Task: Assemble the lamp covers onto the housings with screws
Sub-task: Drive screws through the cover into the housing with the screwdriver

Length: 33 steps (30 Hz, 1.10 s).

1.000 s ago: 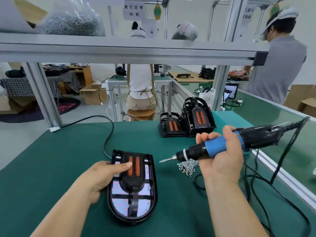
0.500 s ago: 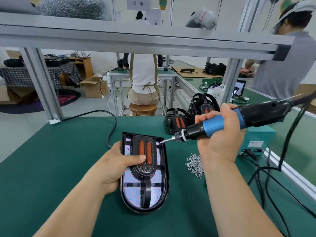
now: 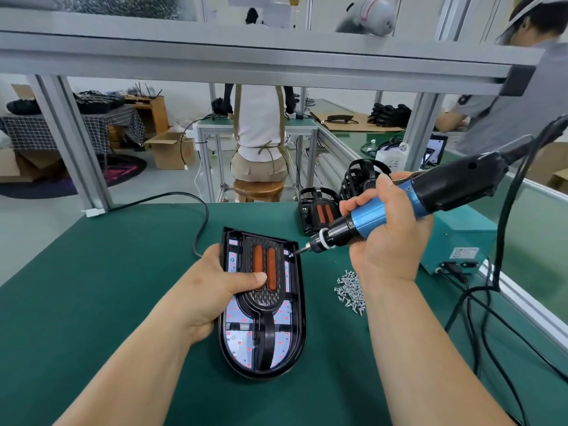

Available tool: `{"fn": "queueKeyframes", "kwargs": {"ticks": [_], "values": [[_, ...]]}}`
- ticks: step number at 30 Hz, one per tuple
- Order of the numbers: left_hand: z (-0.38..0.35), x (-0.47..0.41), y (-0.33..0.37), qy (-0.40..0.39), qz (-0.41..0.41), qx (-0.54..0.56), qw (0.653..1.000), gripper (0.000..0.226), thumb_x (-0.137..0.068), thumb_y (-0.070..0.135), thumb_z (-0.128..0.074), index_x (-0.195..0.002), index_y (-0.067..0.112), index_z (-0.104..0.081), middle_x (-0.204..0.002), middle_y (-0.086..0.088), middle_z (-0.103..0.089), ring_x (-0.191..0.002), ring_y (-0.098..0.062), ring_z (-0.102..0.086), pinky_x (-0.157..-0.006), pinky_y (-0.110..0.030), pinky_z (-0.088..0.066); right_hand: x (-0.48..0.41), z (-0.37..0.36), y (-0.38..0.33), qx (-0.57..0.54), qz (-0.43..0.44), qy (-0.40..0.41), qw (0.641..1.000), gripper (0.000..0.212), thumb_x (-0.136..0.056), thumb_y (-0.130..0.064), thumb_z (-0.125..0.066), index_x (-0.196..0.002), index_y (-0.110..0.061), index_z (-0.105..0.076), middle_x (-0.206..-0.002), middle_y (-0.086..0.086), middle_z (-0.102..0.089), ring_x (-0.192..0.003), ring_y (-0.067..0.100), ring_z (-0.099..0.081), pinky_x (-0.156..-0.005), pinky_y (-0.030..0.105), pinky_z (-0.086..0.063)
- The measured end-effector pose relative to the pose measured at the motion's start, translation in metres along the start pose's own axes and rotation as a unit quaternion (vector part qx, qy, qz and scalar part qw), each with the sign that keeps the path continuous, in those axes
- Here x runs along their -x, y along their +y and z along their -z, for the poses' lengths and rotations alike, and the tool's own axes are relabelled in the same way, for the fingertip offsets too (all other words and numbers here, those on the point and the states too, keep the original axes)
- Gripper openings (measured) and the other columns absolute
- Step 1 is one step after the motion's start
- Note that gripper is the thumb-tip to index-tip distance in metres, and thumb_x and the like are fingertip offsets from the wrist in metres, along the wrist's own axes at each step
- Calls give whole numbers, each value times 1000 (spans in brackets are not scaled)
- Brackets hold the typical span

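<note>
A black lamp housing (image 3: 296, 339) lies flat on the green mat, with a black cover (image 3: 267, 305) carrying two orange bars on top. My left hand (image 3: 212, 290) grips the housing's left edge, thumb pressed on the cover. My right hand (image 3: 384, 235) grips a blue and black electric screwdriver (image 3: 408, 199); its bit tip touches the housing's upper right corner. A pile of small silver screws (image 3: 350, 292) lies just right of the housing.
Two more black lamp units (image 3: 319, 212) stand at the mat's far side. A teal power box (image 3: 458, 244) sits at the right with black cables (image 3: 479, 321) trailing over the mat. Another black cable (image 3: 196, 216) curves at the far left. People work at benches behind.
The screwdriver tip came down from beside the housing to its upper right corner. My left thumb stays on the cover, and the housing sits closer to the middle of the view.
</note>
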<state>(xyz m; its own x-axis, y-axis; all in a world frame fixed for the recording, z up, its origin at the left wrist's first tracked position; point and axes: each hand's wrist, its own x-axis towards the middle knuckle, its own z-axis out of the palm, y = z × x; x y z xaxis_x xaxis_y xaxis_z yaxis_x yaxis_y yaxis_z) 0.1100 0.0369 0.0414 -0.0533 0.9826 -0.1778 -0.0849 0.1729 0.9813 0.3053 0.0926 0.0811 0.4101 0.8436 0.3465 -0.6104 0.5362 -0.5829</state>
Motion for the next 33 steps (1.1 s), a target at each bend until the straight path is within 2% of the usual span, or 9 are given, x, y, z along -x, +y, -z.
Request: {"fn": "queueKeyframes", "kwargs": {"ticks": [4,10,15,19,21,23,25,28,33], "values": [[-3,1,1,6,-8,-20,1000,43,-82,-10,-70,-119,5,-55,-101,-17,-75,-89,-34,-74,-82,-47,-59,0,1,2,2,-1,4,1000,21,-77,-12,-70,-91,-14,-54,-70,11,-47,-53,26,-51,-63,41,-53],[-5,1,2,16,-11,-30,999,44,-81,-10,-71,-118,6,-55,-100,-15,-76,-91,-34,-74,-89,-52,-57,0,2,3,1,1,4,1000,20,-78,-12,-69,-91,-15,-55,-68,10,-49,-52,26,-53,-64,42,-53],[-6,-1,2,22,-14,-42,999,44,-81,-9,-72,-119,6,-55,-101,-15,-76,-92,-34,-74,-90,-52,-56,1,0,5,-5,-7,3,1000,21,-77,-10,-69,-92,-14,-54,-73,13,-44,-55,25,-51,-64,41,-53],[-1,-5,-1,20,5,-34,999,45,-81,-7,-73,-121,4,-55,-104,-18,-74,-94,-37,-73,-92,-54,-55,5,-1,12,10,-6,7,1000,24,-76,-12,-70,-93,-14,-52,-70,10,-49,-51,24,-55,-64,41,-53],[3,-8,-4,18,31,-18,999,37,-83,-7,-71,-117,1,-59,-101,-20,-75,-90,-37,-74,-83,-49,-59,11,-2,19,35,-6,6,999,26,-75,-13,-71,-93,-13,-52,-66,8,-52,-51,24,-57,-64,41,-55],[6,-10,-7,12,57,-10,998,21,-85,-7,-67,-105,1,-66,-93,-20,-76,-79,-33,-75,-68,-40,-61,17,-3,28,59,-6,2,998,24,-74,-14,-71,-90,-15,-52,-62,7,-55,-51,24,-58,-59,36,-54],[8,-11,-9,14,80,-2,997,16,-86,-7,-65,-100,0,-68,-89,-20,-76,-72,-31,-75,-57,-36,-60,21,-5,33,69,-7,-4,998,22,-74,-13,-71,-86,-18,-53,-60,5,-56,-50,23,-58,-55,31,-53],[8,-12,-10,19,99,7,995,14,-86,-8,-65,-98,-2,-68,-85,-20,-76,-67,-30,-74,-52,-35,-59,23,-5,36,79,-3,-16,997,20,-75,-12,-71,-82,-22,-54,-57,2,-56,-49,21,-57,-54,30,-51],[7,-12,-10,13,104,14,994,11,-87,-8,-64,-95,-2,-69,-85,-21,-76,-65,-29,-74,-53,-37,-60,24,-4,35,82,-1,0,997,21,-75,-13,-70,-86,-18,-52,-57,3,-55,-49,22,-56,-56,31,-51]]}}
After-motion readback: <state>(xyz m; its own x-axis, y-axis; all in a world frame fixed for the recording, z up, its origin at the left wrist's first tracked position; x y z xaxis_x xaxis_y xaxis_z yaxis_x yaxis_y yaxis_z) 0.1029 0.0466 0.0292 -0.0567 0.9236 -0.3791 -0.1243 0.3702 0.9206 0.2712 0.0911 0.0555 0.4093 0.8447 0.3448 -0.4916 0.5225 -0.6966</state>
